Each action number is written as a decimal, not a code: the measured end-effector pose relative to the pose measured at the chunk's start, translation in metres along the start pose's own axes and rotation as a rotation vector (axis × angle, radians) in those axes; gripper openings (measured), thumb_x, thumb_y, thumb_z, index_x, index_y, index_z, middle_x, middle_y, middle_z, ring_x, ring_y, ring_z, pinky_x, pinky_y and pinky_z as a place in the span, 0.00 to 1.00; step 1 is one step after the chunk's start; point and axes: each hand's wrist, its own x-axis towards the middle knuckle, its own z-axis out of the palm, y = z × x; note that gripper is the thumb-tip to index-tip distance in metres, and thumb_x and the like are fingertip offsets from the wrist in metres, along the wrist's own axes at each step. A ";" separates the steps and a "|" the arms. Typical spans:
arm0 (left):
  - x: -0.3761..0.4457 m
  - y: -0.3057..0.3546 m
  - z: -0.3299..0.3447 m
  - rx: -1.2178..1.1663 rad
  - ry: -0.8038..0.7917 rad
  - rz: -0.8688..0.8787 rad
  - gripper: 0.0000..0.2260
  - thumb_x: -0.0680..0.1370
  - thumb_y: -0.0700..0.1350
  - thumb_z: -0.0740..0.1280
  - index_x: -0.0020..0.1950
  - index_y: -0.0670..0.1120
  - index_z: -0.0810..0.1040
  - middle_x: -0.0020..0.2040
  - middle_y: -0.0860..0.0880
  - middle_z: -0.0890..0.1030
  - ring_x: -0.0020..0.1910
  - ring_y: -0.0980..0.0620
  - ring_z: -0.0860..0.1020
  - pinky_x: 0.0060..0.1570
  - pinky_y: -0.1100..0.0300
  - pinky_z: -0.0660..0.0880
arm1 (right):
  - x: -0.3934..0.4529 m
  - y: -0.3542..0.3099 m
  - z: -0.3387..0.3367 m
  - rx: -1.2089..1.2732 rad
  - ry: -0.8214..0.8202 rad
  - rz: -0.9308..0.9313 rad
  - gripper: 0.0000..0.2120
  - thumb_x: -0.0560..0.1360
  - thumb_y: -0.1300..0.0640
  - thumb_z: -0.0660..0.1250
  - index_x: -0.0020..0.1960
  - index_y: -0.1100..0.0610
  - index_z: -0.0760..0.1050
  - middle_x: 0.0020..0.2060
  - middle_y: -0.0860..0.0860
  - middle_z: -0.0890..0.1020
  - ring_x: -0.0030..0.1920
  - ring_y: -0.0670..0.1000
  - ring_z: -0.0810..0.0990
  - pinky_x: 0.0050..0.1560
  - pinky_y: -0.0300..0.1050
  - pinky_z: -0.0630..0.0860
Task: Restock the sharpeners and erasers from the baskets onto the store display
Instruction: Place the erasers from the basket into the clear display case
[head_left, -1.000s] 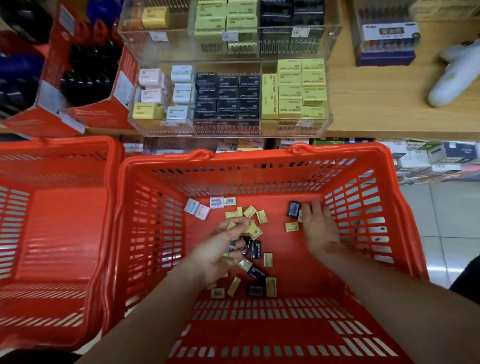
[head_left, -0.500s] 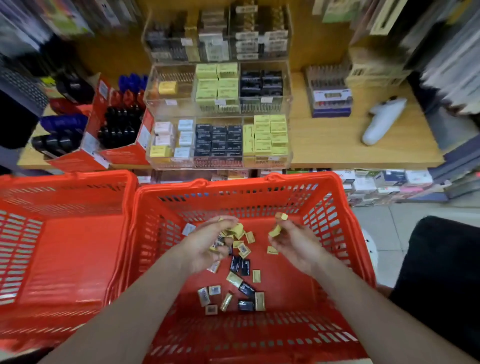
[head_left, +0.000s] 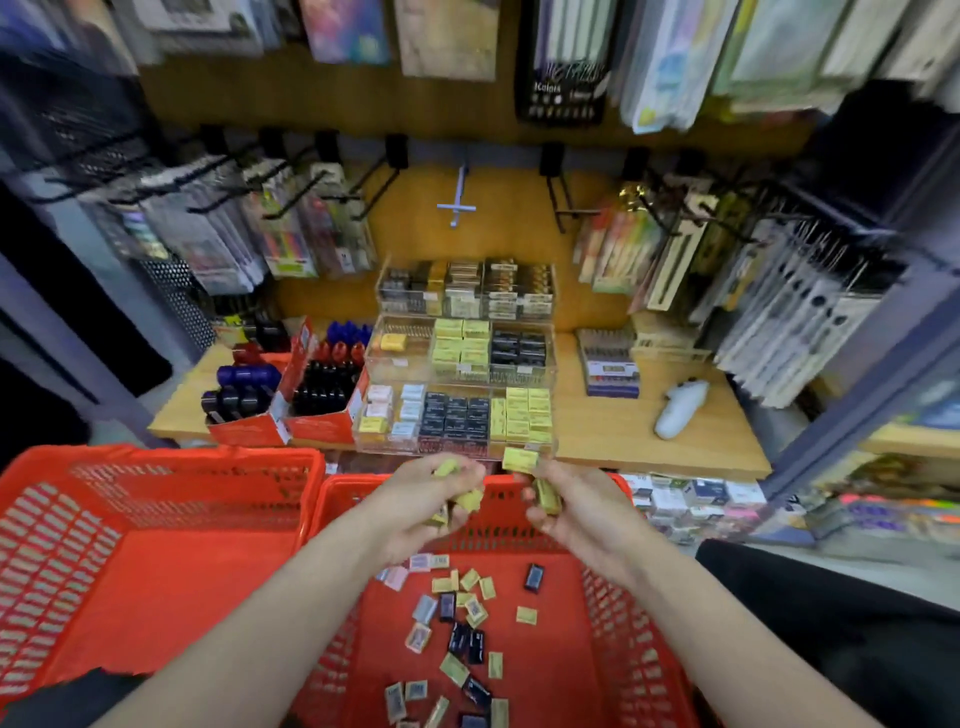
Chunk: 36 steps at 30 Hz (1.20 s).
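Note:
My left hand (head_left: 434, 499) grips a bunch of small yellow eraser boxes (head_left: 470, 500) above the far rim of the right red basket (head_left: 613, 644). My right hand (head_left: 563, 506) holds two yellow eraser boxes (head_left: 521, 460), one pinched at its fingertips near the front of the clear tiered display (head_left: 457, 410). The display's lowest tier holds white, black and yellow boxes in rows. Several loose yellow, black and white erasers (head_left: 470, 610) lie on the basket floor below my hands.
A second red basket (head_left: 130, 551) stands at the left with nothing visible in it. Red cartons of dark sharpeners (head_left: 322, 389) sit left of the display on the wooden shelf (head_left: 597, 431). A white handheld device (head_left: 680, 408) lies at the right. Hanging stationery packs crowd the wall above.
Both hands rose out of the right basket with yellow eraser boxes and moved toward the display's lowest tier. My view tilted upward, showing more of the wall.

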 end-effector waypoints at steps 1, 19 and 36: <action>-0.001 0.001 0.003 -0.008 -0.008 0.005 0.07 0.74 0.44 0.72 0.50 0.43 0.81 0.39 0.48 0.81 0.37 0.54 0.76 0.29 0.66 0.73 | -0.001 -0.004 0.000 -0.041 0.012 -0.013 0.12 0.79 0.63 0.64 0.57 0.72 0.75 0.38 0.55 0.78 0.36 0.48 0.74 0.32 0.38 0.71; 0.057 0.013 0.016 -0.125 -0.047 -0.086 0.10 0.76 0.42 0.71 0.56 0.41 0.81 0.43 0.45 0.81 0.34 0.54 0.74 0.27 0.68 0.72 | 0.045 -0.006 -0.020 -0.979 0.299 -0.601 0.11 0.72 0.53 0.74 0.53 0.46 0.79 0.42 0.40 0.82 0.46 0.36 0.79 0.47 0.26 0.71; 0.098 -0.003 -0.010 -0.274 0.094 -0.066 0.17 0.77 0.26 0.62 0.59 0.44 0.78 0.55 0.41 0.77 0.49 0.47 0.78 0.42 0.60 0.77 | 0.116 -0.001 -0.054 -1.173 0.517 -0.481 0.20 0.73 0.55 0.73 0.64 0.54 0.77 0.48 0.48 0.79 0.38 0.46 0.75 0.45 0.38 0.74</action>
